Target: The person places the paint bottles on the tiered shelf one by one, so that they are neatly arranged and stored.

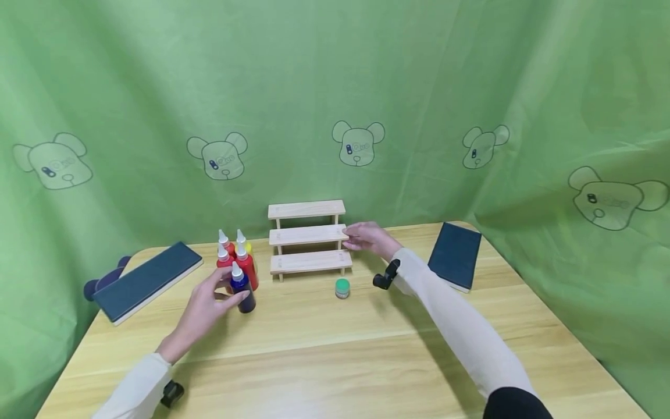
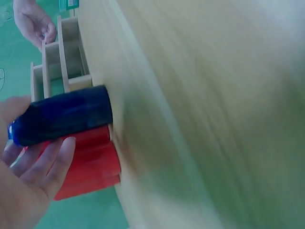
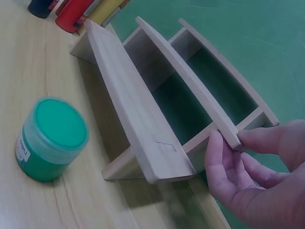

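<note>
Head view: the wooden rack point(image 1: 309, 235) stands upright at the back of the desk point(image 1: 324, 372), its three tiers in place. Left of it cluster three red bottles point(image 1: 247, 269) and a yellow bottle point(image 1: 248, 248). The blue bottle point(image 1: 242, 288) is at the cluster's near edge, upright, in the grip of the left hand point(image 1: 206, 302). The right hand point(image 1: 369, 238) is at the right end of the middle tier. A green-lidded jar point(image 1: 342, 288) stands just in front of the rack. All five bottles and the jar are off the tiers. My judgement: early stage; rack set up, loading not begun, every bottle left to place if the tiers are where they belong.

Left wrist view: blue bottle lies between thumb and fingers, red bottles close behind it. Whether its base is off the desk, I cannot tell. Step in hand, as I read it: taking this first bottle from the group.

Right wrist view: thumb and fingers pinch the end of the middle tier, probably to steady the rack. Jar stands beside the lowest tier, apart from it, untouched, lid on.
</note>
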Tool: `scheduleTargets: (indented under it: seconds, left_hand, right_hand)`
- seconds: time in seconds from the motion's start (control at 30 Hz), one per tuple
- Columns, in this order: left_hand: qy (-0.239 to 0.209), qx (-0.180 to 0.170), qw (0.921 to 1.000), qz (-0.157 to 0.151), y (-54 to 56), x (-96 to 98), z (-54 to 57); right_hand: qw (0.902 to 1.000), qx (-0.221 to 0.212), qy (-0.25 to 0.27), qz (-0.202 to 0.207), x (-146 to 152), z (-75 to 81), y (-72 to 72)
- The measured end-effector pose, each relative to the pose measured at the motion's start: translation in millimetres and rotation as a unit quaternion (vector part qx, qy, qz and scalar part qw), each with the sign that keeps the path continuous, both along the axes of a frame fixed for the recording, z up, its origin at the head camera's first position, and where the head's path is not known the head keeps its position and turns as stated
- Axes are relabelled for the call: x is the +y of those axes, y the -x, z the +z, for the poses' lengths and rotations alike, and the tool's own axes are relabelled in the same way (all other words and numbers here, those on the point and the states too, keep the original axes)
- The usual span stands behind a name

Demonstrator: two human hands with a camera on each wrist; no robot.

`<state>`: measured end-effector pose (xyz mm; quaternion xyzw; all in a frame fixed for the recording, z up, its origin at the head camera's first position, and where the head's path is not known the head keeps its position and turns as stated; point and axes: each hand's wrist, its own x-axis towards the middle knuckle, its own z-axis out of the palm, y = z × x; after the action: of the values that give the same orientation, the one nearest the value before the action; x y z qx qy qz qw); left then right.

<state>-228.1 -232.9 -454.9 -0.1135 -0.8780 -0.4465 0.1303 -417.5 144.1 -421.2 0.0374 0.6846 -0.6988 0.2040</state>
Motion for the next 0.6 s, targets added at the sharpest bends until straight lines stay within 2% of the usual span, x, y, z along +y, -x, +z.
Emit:
scheduleTargets:
  seconds: [0.23,0.43,0.53,0.6]
  left_hand:
    - [-0.048,-0.031,0.9981,0.023,-3.1,7.3,-5.4]
    - [-0.060,-0.029,0.9976,0.020,-5.2,12.3,-7.9]
    - [-0.064,-0.020,0.9977,0.013,-7.1,15.8,-4.5]
    - [-0.071,-0.013,0.9973,0.009,-8.8,18.6,2.4]
  right_hand:
    - [0.9999,0.004,0.010,-0.004,0.4,1.0,1.5]
    - [1.0000,-0.004,-0.008,-0.002,-0.2,4.5,3.2]
    - [0.9998,-0.019,0.001,0.007,-0.8,8.0,4.7]
    - [0.9995,-0.028,0.008,0.015,-0.7,9.9,5.6]
